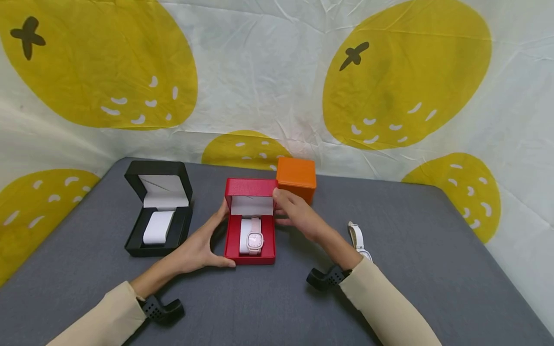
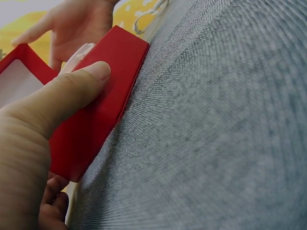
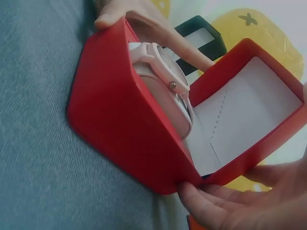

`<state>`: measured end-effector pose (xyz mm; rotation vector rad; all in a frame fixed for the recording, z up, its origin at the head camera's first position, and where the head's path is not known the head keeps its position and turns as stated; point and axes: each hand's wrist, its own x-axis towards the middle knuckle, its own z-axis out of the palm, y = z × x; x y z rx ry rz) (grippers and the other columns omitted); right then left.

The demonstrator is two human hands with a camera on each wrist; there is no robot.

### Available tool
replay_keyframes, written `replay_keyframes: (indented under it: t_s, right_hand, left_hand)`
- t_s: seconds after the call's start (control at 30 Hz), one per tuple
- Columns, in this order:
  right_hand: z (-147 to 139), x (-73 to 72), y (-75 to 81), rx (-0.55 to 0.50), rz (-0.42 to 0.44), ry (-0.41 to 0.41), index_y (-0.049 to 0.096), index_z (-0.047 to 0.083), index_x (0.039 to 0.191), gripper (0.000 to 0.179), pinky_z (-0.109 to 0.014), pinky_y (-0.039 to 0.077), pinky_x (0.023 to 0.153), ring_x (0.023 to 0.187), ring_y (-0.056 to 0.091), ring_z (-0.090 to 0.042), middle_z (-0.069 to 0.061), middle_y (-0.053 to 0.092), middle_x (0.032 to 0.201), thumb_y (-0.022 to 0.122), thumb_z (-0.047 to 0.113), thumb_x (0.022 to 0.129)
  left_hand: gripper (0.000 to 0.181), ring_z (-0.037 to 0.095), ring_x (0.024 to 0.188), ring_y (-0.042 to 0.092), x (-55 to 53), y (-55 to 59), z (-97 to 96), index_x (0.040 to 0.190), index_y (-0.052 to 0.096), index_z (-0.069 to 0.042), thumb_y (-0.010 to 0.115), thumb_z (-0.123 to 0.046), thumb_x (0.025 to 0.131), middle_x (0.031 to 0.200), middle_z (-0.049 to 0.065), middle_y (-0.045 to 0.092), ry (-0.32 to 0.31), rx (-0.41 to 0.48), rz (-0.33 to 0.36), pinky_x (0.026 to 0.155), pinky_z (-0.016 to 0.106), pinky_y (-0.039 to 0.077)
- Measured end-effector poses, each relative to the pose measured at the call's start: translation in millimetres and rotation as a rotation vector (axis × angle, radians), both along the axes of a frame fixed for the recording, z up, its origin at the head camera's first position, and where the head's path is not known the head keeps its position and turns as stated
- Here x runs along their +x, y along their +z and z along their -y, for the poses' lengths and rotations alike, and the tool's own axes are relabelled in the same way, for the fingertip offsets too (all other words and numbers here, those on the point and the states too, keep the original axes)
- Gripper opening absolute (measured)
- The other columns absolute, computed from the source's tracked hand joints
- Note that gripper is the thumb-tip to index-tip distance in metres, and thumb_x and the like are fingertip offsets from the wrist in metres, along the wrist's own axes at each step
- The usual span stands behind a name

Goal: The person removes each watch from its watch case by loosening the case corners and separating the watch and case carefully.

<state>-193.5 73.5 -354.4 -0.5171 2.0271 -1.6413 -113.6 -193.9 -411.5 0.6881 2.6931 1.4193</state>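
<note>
A red watch box (image 1: 249,259) stands with its lid raised in the middle of the table. Inside, a pink watch (image 1: 255,240) is wrapped round a white cushion (image 1: 244,235). My left hand (image 1: 196,250) holds the box from the left, its thumb (image 2: 81,86) against the front wall and its other fingers reaching toward the back. On the other side my right hand (image 1: 298,214) grips the lid's right edge. Its thumb lies at the lid's upper corner, while its fingertips (image 3: 196,201) touch the box near the hinge.
To the left, a black watch box (image 1: 157,251) stands with its lid up, a white cushion (image 1: 158,227) inside. A closed orange box (image 1: 296,173) sits behind my right hand. Near my right forearm lies a white watch (image 1: 357,238). A fruit-printed cloth (image 1: 259,72) hangs behind the table.
</note>
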Motion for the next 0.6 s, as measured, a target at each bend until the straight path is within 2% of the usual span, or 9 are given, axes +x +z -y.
replay_keyframes:
  t_s: [0.1,0.2,0.4,0.5,0.6]
  right_hand:
    - [-1.4,0.1,-2.9,-0.026,-0.024,0.005,0.030,0.002,0.147,0.066,-0.049,0.045,0.094,0.121,0.049,-0.038,-0.018,0.041,0.141,0.043,0.046,0.099]
    - [-0.4,0.2,-7.8,-0.081,-0.073,-0.036,0.033,0.003,0.147,0.059,-0.049,0.045,0.094,0.119,0.051,-0.038,-0.019,0.043,0.140,0.044,0.039,0.101]
    - [7.8,5.3,-16.9,-0.238,-0.248,-0.157,0.037,0.019,0.144,0.046,-0.053,0.045,0.092,0.120,0.049,-0.034,-0.014,0.045,0.136,0.050,0.025,0.100]
    - [10.2,7.9,-18.9,-0.269,-0.264,-0.191,0.041,0.019,0.138,0.040,-0.054,0.045,0.091,0.119,0.049,-0.035,-0.013,0.046,0.134,0.053,0.023,0.099]
    - [10.4,9.4,-19.3,-0.309,-0.231,-0.211,0.044,0.017,0.134,0.037,-0.054,0.045,0.090,0.118,0.049,-0.038,-0.014,0.047,0.132,0.054,0.020,0.098]
  left_hand:
    - [0.133,0.024,0.140,0.023,-0.8,-0.2,0.3,0.154,-0.004,-0.024,0.089,-0.041,0.062,0.157,0.007,0.015,-0.001,-0.002,0.004,0.108,0.053,0.025]
    - [0.132,0.023,0.140,0.023,-1.2,-0.3,0.2,0.154,-0.004,-0.025,0.089,-0.039,0.062,0.157,0.006,0.014,0.002,0.003,0.006,0.108,0.052,0.026]
    - [0.132,0.021,0.139,0.023,-1.8,-1.2,-0.2,0.154,-0.004,-0.026,0.089,-0.038,0.062,0.158,0.004,0.014,0.003,-0.002,0.000,0.108,0.052,0.026]
    - [0.132,0.020,0.140,0.023,-1.1,-1.4,0.1,0.154,-0.004,-0.027,0.090,-0.037,0.062,0.157,0.004,0.014,0.006,0.000,0.003,0.108,0.052,0.025]
    - [0.131,0.022,0.139,0.023,-0.5,-0.8,0.8,0.154,-0.003,-0.026,0.090,-0.037,0.062,0.157,0.006,0.015,0.011,-0.003,0.001,0.108,0.053,0.026]
